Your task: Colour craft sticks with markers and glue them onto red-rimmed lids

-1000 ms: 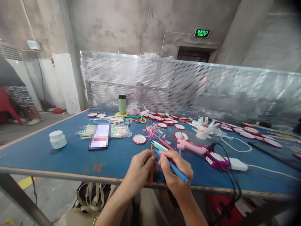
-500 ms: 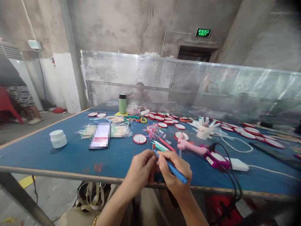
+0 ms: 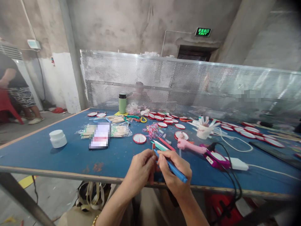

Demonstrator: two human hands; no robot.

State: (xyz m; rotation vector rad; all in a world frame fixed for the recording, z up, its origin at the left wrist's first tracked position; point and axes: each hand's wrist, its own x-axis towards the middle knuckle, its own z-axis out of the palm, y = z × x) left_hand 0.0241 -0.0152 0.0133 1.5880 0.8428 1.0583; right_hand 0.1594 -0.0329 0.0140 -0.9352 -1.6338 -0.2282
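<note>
My left hand grips a thin wooden stick with a red tip, held upright above the front edge of the blue table. Beside it my right hand holds a blue pen, its tip resting against the stick. Both hands touch each other over the table edge. A green-and-white stick and a red stick lie on the table just beyond my fingers.
A pink glue gun, a purple device with black cables and a white adapter lie to the right. Red-rimmed discs, a white jar, stick packs, a green bottle and a cup stand farther back. A person stands far left.
My hands have hardly moved; the pen tip stays at the stick. The person at the far left has come further into view.
</note>
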